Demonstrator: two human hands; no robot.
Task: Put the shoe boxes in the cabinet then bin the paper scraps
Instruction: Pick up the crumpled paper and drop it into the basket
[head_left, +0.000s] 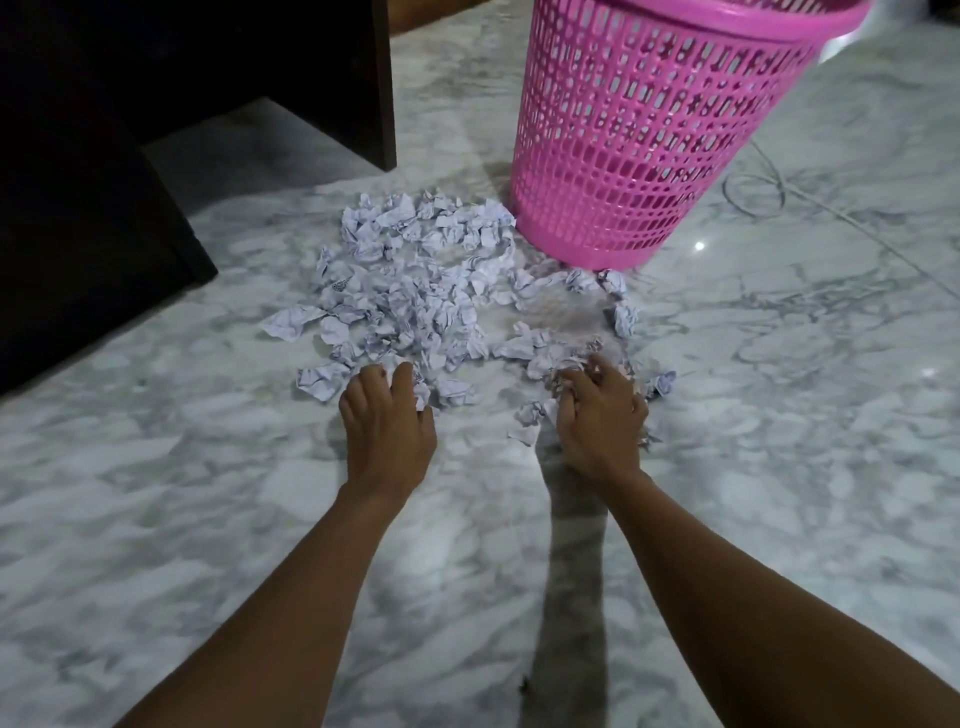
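Paper scraps on the marble floor, both yr hands at the near edge of the pile.

L to R: dark cabinet far left, no shoe boxes in view. Yr left hand lies palm-down, fingers together, tips resting on a few scraps, not clearly gripping. Yr right hand has its fingers curled round a small bunch. Bulk of the pile lies straight ahead of both hands, spread wider than deep, running up to touch the pink bin, which stands ahead and to the right. Right hand is nearer the bin, so I'd judge it carries first.
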